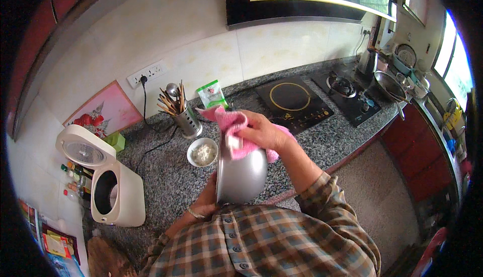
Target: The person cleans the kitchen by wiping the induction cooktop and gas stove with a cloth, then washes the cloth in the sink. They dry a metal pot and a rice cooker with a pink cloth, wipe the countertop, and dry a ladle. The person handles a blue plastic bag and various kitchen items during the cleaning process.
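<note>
A silver-grey metal inner pot [243, 177] is tilted on its side against my plaid shirt, its rim facing left. My left hand [207, 200] grips it low on the rim side, with the fingers partly hidden. Against the upper outside of the pot, my right hand [262, 130] holds a bunched pink cloth [230, 120]. Left of these stands a white rice cooker [130, 197] with its lid [85, 148] raised and its dark cavity showing. A white bowl [191, 160] of white grains, likely rice, sits on the counter just beyond the pot.
A perforated metal holder [190, 126] contains chopsticks and a ladle. Behind the bowl stands a green-and-white packet [212, 95]. An induction cooktop [290, 97] and a gas hob [349, 99] lie to the right, near a wok [390, 82]. Several bottles [77, 177] stand behind the cooker.
</note>
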`<control>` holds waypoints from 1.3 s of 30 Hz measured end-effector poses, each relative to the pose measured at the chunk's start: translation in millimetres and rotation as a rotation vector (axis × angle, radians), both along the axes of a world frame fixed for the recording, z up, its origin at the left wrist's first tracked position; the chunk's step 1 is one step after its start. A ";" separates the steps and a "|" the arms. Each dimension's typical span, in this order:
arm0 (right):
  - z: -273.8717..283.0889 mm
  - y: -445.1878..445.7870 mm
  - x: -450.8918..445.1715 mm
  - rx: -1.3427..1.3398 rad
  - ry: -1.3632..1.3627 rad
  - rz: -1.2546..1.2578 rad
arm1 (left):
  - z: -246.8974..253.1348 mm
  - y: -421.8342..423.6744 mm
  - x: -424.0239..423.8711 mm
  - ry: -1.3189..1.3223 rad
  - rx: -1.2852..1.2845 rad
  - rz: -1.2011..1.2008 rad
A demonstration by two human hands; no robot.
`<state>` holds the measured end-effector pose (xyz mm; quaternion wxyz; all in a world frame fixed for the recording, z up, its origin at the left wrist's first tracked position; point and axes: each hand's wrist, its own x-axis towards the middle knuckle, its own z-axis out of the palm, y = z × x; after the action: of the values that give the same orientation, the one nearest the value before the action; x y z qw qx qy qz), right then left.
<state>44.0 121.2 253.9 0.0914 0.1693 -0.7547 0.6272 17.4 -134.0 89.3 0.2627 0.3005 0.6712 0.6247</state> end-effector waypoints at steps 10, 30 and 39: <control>-89.6 -47.8 29.0 -1.044 -0.483 0.476 | 73.6 18.7 27.5 -0.500 0.240 0.188; -49.7 -12.5 31.9 -0.440 0.109 0.034 | 37.9 -5.3 -0.9 -0.195 -0.017 0.281; -79.8 -42.1 -1.3 -0.715 -0.268 0.391 | 67.0 18.3 19.6 -0.061 0.140 0.291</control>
<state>42.7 79.0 174.0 -0.0753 0.1838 -0.4485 0.8714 37.0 -115.6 156.3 0.1681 0.1984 0.6540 0.7104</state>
